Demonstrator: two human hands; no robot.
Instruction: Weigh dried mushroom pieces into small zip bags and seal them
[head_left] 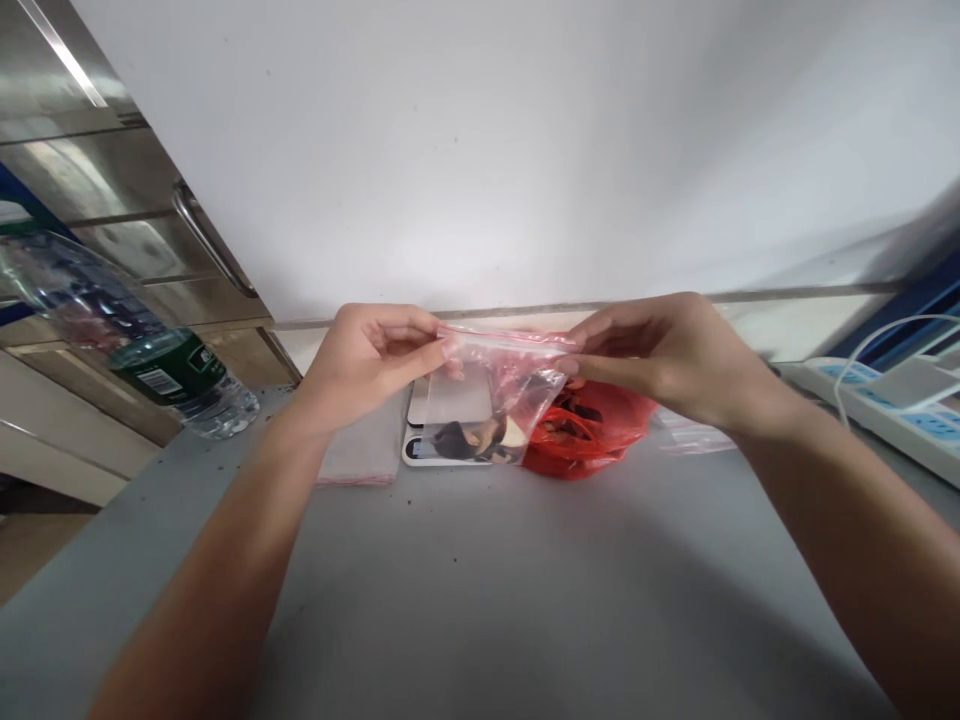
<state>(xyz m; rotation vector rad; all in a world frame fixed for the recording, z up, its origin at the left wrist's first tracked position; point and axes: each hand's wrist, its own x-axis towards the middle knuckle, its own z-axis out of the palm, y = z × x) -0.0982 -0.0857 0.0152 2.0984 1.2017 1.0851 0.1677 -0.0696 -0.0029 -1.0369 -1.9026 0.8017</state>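
Clear plastic forms the bottle (169, 370) at far left, ribless and glossy where its body shows, wrapped in a green label; in this view it leans, base toward the lower right, near the edge of the matte grey table (465, 600). Behind it are brushed-metal drawers (112, 180) with a curved bar handle (210, 240).

Next comes a flat stack of thin, milky-clear bags (358, 455), a reddish line along its near edge. Above it, the left hand (367, 355) pinches the upper left corner of a zip bag (469, 395) between thumb and fingers. Smooth, white and rounded at its corners, a scale (415, 450) with a dark strip lies partly behind that bag.

Held above the table, the zip bag has its mouth edge uppermost, running left to right with the right end slightly lower, and its body hanging down. Which side is longer, I cannot tell. Dark, curled pieces (472, 440) and a pale one gather low in the wrinkled, shiny film.

A crumpled red bag (581, 430) beyond holds dark pieces. The right hand (660, 345) pinches the zip bag's upper right corner. Farther right are more clear bags (694, 435) and a long, white-and-blue power strip (892, 400).
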